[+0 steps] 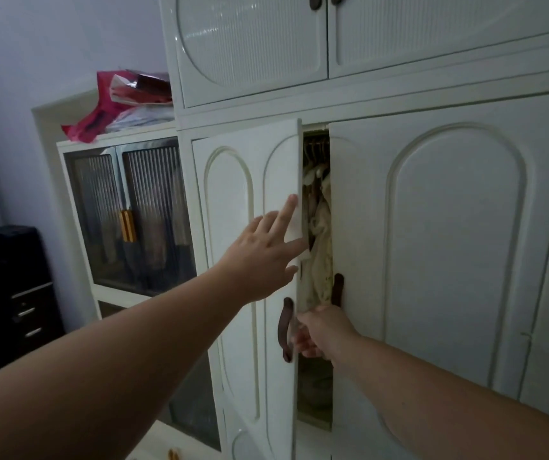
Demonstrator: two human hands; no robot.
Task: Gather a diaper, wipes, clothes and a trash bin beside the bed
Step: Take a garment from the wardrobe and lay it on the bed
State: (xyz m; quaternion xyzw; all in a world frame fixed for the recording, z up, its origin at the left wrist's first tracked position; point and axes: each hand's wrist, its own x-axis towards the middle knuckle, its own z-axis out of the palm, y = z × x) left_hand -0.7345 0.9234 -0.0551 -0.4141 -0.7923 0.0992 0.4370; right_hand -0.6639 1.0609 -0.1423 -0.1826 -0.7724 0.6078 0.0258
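Observation:
A white wardrobe fills the view. Its left door [249, 207] stands slightly ajar, and pale cream clothes [321, 227] hang on hangers in the narrow gap. My left hand [266, 250] is spread flat with fingers apart against the free edge of that door. My right hand [322, 330] is lower down, its fingers curled around the door's edge beside the brown handle [287, 330]. The right door [449, 254] is closed. No diaper, wipes or trash bin is visible.
A lower white cabinet [127, 214] with ribbed glass doors stands to the left, with a red bag [107, 107] and bundles on top. A black drawer unit [17, 293] sits at the far left. Upper wardrobe doors [253, 44] are closed.

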